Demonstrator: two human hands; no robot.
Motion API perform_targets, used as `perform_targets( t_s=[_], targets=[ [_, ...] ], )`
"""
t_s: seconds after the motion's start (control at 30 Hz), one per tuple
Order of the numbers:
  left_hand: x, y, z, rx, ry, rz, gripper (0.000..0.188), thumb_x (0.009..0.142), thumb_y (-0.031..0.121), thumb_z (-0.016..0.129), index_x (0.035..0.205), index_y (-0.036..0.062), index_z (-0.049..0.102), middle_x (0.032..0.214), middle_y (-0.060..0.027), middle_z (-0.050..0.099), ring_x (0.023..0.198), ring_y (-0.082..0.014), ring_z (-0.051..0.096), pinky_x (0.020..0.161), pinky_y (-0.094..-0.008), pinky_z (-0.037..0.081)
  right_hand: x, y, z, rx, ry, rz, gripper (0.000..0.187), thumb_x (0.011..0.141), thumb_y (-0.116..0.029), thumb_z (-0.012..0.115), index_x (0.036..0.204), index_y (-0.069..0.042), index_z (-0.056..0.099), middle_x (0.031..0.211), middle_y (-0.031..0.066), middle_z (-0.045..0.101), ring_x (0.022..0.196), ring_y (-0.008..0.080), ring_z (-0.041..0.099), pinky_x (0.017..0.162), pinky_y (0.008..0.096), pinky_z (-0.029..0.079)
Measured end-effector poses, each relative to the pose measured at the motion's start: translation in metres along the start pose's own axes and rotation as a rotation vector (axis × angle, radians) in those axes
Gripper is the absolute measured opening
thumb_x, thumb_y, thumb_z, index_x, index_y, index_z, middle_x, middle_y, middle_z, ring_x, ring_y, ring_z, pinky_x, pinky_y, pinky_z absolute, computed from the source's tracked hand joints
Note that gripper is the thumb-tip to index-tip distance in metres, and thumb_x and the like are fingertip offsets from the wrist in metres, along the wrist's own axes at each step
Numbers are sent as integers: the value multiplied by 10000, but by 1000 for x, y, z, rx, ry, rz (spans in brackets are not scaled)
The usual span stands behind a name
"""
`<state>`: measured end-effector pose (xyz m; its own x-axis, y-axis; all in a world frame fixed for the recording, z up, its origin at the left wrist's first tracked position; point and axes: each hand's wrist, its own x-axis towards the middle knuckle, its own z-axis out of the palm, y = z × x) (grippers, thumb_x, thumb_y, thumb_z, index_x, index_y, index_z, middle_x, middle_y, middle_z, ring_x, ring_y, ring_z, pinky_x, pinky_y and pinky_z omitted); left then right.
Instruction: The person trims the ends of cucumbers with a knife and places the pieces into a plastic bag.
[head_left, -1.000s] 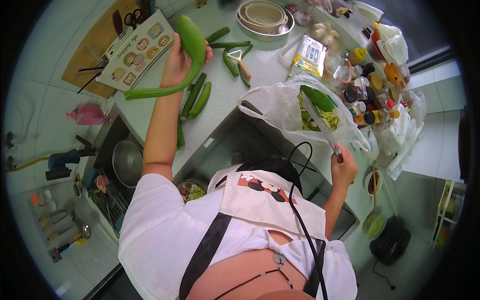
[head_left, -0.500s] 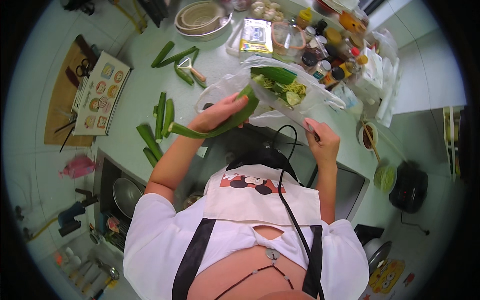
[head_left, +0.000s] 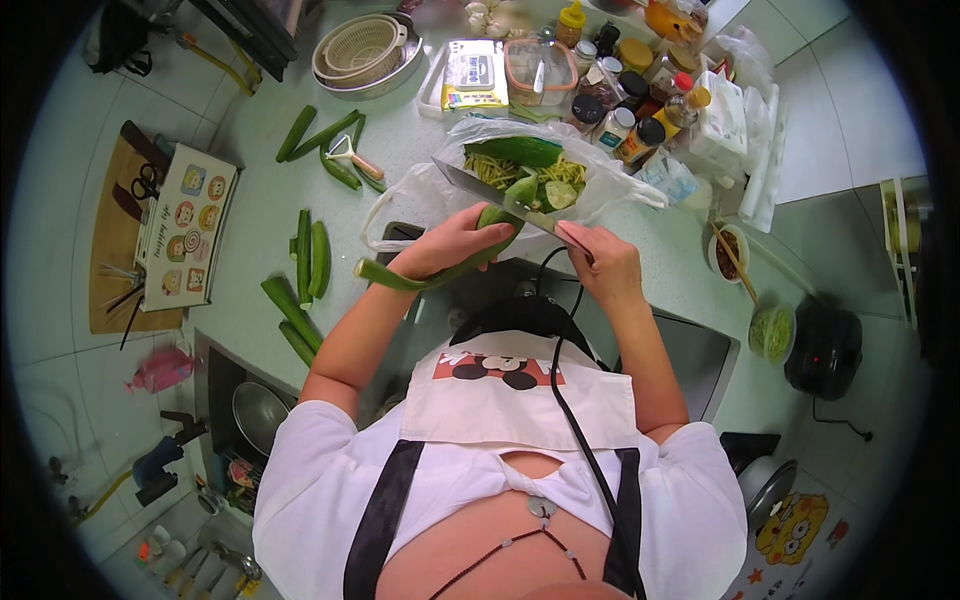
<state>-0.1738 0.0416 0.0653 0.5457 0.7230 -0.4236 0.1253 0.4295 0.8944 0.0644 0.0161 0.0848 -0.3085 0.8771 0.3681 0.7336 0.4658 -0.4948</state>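
Observation:
A long curved green gourd (head_left: 402,281) lies in my left hand (head_left: 452,245), whose fingers are wrapped round its middle. Its thin end points left, and its thick end reaches over a white plastic bag (head_left: 628,192). My right hand (head_left: 606,264) is closed on the handle of a knife (head_left: 468,184). The blade slants up to the left and lies across the gourd's thick end; whether it has bitten in I cannot tell. Inside the open bag are green scraps (head_left: 563,192) and a larger green piece (head_left: 515,150). A peeler (head_left: 358,160) rests on the counter among green lengths (head_left: 322,134).
More green lengths (head_left: 319,260) lie at the left. Jars and bottles (head_left: 612,128) crowd the back right, beside a lidded clear box (head_left: 540,72) and wipes pack (head_left: 474,72). Nested baskets (head_left: 365,50) stand at the back. The sink (head_left: 470,290) is below my hands.
The knife has moved left with my right hand, and its blade now crosses the gourd with the tip out beyond it. My left hand still grips the gourd. The whole view has shifted slightly.

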Motion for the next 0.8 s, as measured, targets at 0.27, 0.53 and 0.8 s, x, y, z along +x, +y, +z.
perform_targets(
  t_s=[0.27, 0.53, 0.8],
  targets=[
    [-17, 24, 9, -224, -204, 143, 423, 839, 291, 609, 1136, 20, 479, 929, -56, 549, 764, -112, 539, 624, -236, 458, -13, 47, 6, -224, -229, 162, 173, 800, -224, 616, 961, -167, 642, 703, 105, 588, 632, 320, 579, 560, 393, 468],
    [-7, 10, -11, -343, 165, 368, 605, 748, 166, 706, 1267, 37, 422, 1102, -19, 528, 1015, -102, 486, 875, -245, 390, -8, 39, 3, -80, -104, 344, 188, 802, -255, 618, 949, -146, 661, 820, 117, 640, 707, 318, 604, 613, 371, 480],
    [-29, 39, -53, -726, 630, 604, 379, 817, 268, 659, 1083, 68, 477, 935, -37, 533, 914, -187, 540, 766, -378, 498, -6, 31, -2, 51, -66, 537, 227, 810, -264, 623, 948, -84, 646, 581, 119, 499, 510, 205, 459, 526, 311, 395]
  ],
)
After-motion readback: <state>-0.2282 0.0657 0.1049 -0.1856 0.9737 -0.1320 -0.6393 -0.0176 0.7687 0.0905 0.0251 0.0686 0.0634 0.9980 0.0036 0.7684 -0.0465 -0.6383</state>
